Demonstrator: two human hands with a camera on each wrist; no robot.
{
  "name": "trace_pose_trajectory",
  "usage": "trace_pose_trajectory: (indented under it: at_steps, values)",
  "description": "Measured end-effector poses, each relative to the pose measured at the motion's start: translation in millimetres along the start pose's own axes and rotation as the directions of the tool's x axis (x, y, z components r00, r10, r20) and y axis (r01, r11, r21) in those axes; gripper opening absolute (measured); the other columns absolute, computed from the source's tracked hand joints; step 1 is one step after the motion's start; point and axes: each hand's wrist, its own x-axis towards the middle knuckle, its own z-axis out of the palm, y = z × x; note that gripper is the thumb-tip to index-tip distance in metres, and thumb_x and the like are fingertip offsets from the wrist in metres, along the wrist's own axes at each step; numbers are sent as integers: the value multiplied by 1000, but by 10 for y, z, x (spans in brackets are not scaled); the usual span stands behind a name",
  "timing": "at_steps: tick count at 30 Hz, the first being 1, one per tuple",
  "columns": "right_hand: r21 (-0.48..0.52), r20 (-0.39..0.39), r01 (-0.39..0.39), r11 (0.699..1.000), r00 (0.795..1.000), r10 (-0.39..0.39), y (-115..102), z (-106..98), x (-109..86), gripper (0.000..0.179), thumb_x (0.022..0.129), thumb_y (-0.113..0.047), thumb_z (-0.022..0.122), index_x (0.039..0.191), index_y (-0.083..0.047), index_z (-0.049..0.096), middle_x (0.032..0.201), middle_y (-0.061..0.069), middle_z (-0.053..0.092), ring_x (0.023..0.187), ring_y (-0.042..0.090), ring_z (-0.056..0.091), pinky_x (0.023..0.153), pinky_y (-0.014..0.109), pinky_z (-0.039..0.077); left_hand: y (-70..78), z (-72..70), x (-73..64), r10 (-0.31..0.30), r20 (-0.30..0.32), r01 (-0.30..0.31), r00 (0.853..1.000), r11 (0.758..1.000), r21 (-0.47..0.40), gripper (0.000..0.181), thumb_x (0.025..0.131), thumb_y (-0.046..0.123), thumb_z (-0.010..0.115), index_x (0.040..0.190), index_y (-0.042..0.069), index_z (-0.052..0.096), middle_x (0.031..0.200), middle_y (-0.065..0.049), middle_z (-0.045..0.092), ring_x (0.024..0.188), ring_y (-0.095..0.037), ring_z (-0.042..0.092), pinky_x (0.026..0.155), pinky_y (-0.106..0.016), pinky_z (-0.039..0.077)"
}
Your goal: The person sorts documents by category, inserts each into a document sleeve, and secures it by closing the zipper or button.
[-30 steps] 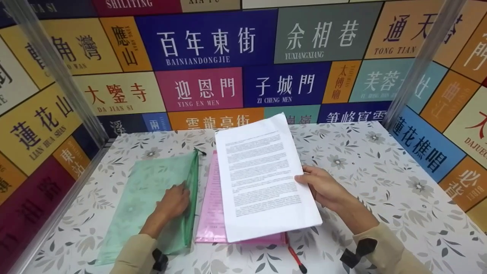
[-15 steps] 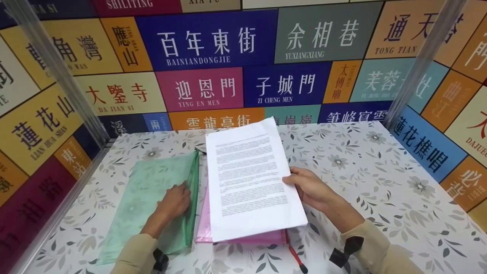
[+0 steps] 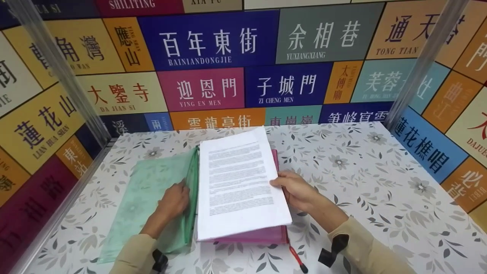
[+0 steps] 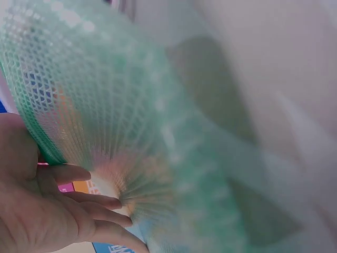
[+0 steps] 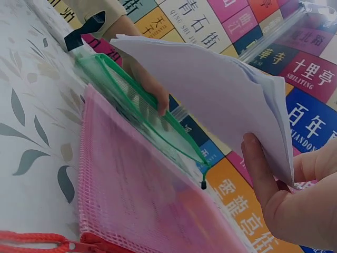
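Note:
My right hand [image 3: 298, 191] pinches the right edge of a stack of printed paper [image 3: 241, 182], thumb on the front face. In the right wrist view the fingers [image 5: 255, 158] lie along the stack's back, and its sheets fan slightly apart. The stack is held tilted above a pink mesh zipper pouch [image 3: 262, 235], hiding most of it. To its left lies a green mesh zipper pouch [image 3: 142, 190]. My left hand [image 3: 173, 199] grips that pouch near its open right edge, holding the upper layer raised. The left wrist view shows the green mesh close up, beside the fingers [image 4: 73, 173].
A red zipper pull [image 3: 298, 258] sticks out from the pink pouch's lower right corner. The table [image 3: 365, 213] has a floral cover. Walls of coloured signs [image 3: 205, 42] enclose it, with clear posts [image 3: 422, 64] at the corners.
My right hand has moved left and a little down with the stack of paper, bringing it next to the green pouch's edge. The left hand has stayed in place.

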Motion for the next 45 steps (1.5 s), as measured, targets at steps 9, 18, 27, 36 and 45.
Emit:
trace_pose_trajectory:
  at_steps: [9, 18, 27, 36, 45]
  values:
    - [78, -38, -15, 997, 999, 18, 76, 98, 110, 46, 97, 0, 47, 141, 11, 41, 108, 5, 73, 99, 16, 71, 86, 30, 57, 48, 1, 19, -12, -14, 11, 1000, 1000, -19, 56, 106, 22, 26, 152, -8, 31, 151, -35, 39, 142, -50, 37, 113, -68, 31]
    - [70, -6, 0, 998, 1000, 0, 152, 192, 177, 47, 96, 1, 45, 142, 12, 40, 112, 7, 72, 102, 18, 70, 90, 31, 56, 46, 22, 12, -80, 28, 81, 996, 996, -38, 57, 106, 26, 24, 157, -1, 25, 158, -32, 31, 148, -48, 28, 110, -79, 20]
    - [107, -68, -7, 994, 998, 14, 148, 212, 189, 48, 96, 2, 47, 142, 11, 42, 114, 9, 72, 103, 19, 71, 93, 33, 57, 46, 27, 18, -74, 14, 75, 997, 997, -30, 57, 106, 24, 23, 156, -2, 26, 157, -32, 32, 147, -50, 28, 110, -79, 21]
    - [189, -125, 4, 982, 992, 20, 76, 195, 229, 50, 95, 6, 46, 145, 9, 41, 132, 19, 62, 109, 21, 68, 99, 36, 54, 26, 5, 30, -2, -40, 1, 999, 1000, -22, 55, 106, 22, 30, 149, -11, 34, 148, -34, 44, 138, -50, 43, 108, -65, 39]
    - [161, -84, -15, 987, 996, 29, 183, 218, 243, 50, 95, 6, 45, 144, 11, 40, 134, 22, 61, 111, 23, 69, 100, 37, 54, 18, 11, 65, -73, 17, 73, 997, 996, -47, 58, 106, 24, 24, 153, -10, 26, 156, -29, 35, 146, -45, 33, 119, -57, 29]
